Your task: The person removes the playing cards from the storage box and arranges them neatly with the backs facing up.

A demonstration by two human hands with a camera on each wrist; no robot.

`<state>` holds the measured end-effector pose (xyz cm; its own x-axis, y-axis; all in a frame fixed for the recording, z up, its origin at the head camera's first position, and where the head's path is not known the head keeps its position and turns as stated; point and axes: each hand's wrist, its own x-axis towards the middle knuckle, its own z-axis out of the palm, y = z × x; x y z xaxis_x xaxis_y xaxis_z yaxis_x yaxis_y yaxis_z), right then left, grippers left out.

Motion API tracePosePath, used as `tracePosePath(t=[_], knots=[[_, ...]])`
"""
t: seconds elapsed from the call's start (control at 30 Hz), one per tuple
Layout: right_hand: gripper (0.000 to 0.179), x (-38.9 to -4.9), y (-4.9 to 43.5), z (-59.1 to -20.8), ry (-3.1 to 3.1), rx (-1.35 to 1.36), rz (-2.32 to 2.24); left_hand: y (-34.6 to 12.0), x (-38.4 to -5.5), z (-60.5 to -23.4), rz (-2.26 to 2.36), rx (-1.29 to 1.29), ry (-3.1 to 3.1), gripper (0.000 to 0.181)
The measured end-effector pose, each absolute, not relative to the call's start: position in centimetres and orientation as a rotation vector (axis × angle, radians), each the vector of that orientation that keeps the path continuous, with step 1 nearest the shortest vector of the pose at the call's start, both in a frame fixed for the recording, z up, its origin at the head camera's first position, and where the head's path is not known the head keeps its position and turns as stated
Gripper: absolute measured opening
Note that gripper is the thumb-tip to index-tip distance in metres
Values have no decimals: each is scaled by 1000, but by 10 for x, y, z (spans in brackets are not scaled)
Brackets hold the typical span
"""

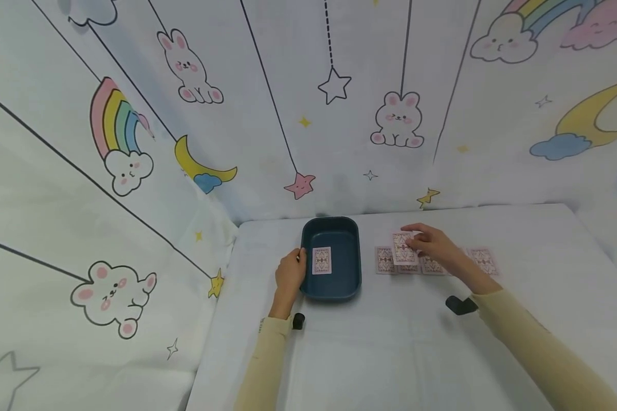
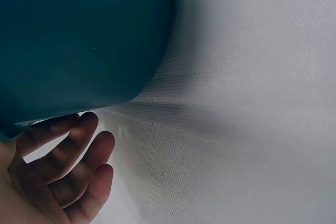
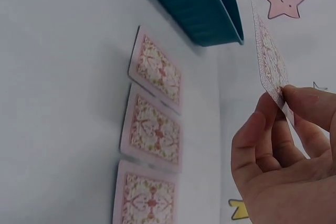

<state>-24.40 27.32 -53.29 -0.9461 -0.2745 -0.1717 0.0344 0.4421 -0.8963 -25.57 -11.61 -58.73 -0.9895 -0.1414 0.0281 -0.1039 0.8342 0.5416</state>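
A dark teal tray [image 1: 334,235] stands on the white table, with one playing card [image 1: 321,261] lying face down inside. My left hand [image 1: 290,273] grips its left rim; the left wrist view shows the fingers [image 2: 84,140] bent along the outer wall. Between thumb and fingers, my right hand [image 1: 437,246] pinches a face-down playing card [image 1: 402,250] by its edge, raised above a row of cards. In the right wrist view this held card [image 3: 270,59] is tilted, seen almost edge-on. Part of the row is hidden under the right hand and forearm.
The row holds several pink-patterned cards, among them a left-end card [image 1: 385,261] and a right-end card [image 1: 483,261], to the right of the tray. Behind the table hangs a white cloth [image 1: 267,148] printed with rabbits, stars and rainbows.
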Motion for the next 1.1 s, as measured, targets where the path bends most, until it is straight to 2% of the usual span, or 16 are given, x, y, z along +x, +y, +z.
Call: tracePosePath(t=[0.53,1.1], knots=[[54,-229,300,-534,2450,-221,-1485,-118,-254,-590,-883,204,-2951,38],[60,-223,340,-548,2489,-58,-1358,-115,-257,-589,-903,224,-2945,39]])
